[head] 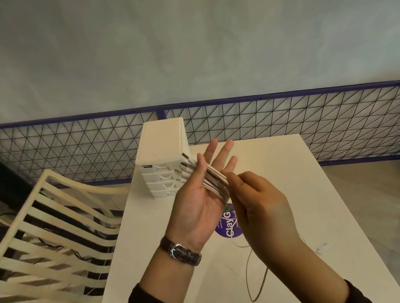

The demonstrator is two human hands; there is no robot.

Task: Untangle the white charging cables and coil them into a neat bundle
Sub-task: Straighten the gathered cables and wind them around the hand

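Observation:
Several white charging cables lie side by side across the palm of my left hand, which is raised palm up above the table with its thumb pressing on them. Their metal plugs stick out past the thumb to the left. My right hand pinches the same cables just right of the palm, fingers closed on them. The cables' loose lengths hang down behind my right forearm and loop on the white table.
A small white drawer unit stands at the table's far left corner, just behind my left hand. A purple round sticker sits mid-table. A cream slatted chair is at the left, a wire mesh fence behind.

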